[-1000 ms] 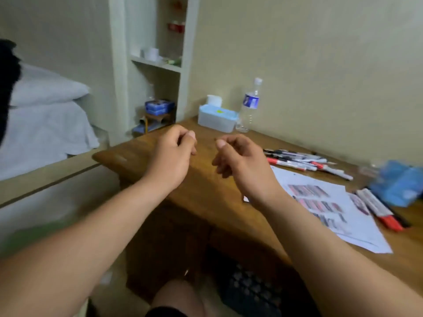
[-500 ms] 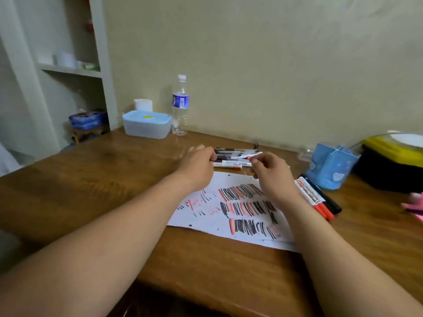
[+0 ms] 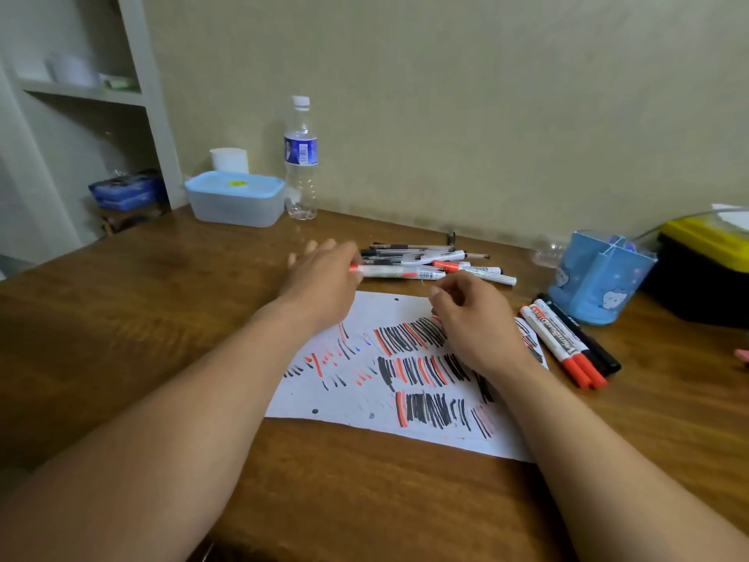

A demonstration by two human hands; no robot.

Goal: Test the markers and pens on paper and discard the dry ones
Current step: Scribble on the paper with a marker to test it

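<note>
A white sheet of paper [image 3: 312, 401] covered with red and black test strokes lies on the wooden desk [image 3: 162, 318]. Beyond it is a pile of pens and markers [image 3: 425, 253]. My left hand [image 3: 320, 277] grips a white marker with red ends [image 3: 397, 271], held level just above the paper's far edge. My right hand [image 3: 474, 318] hovers over the paper near that marker's right end, fingers loosely curled, with nothing in it. Three markers, two with red caps and one black [image 3: 567, 346], lie to the right of the paper.
A blue divided pen holder [image 3: 600, 277] stands at the right, with a black and yellow box [image 3: 705, 269] behind it. A water bottle [image 3: 300, 164] and a blue-lidded container [image 3: 237, 198] stand by the wall. Shelves [image 3: 81, 91] rise at the left.
The view swung from the desk's left corner to face the paper. My hands reached the pen pile, and my left hand has lifted the white marker out of it.
</note>
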